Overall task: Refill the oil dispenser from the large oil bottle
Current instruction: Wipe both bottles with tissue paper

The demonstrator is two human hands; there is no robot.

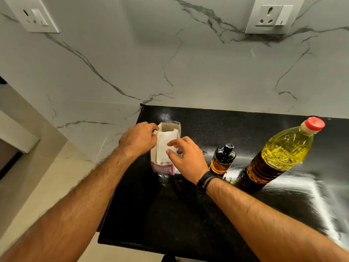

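Observation:
A large oil bottle (281, 154) with a red cap and yellow oil stands at the right of the black counter (170, 208). Left of it stands the small dark oil dispenser (222, 158), its black top on, partly filled with amber oil. Both hands are at a clear packet of white paper napkins (164, 148) left of the dispenser. My left hand (138, 139) pinches the top left edge of the napkins. My right hand (186, 157) sits at the packet's right side with fingers spread and loosely bent, thumb against the front; neither hand touches the bottles.
A marble-patterned wall (170, 63) rises behind the counter with two white sockets (34, 16) (272, 15). The counter's left edge drops to a beige floor (56, 176). Bright glare lies on the counter at the right.

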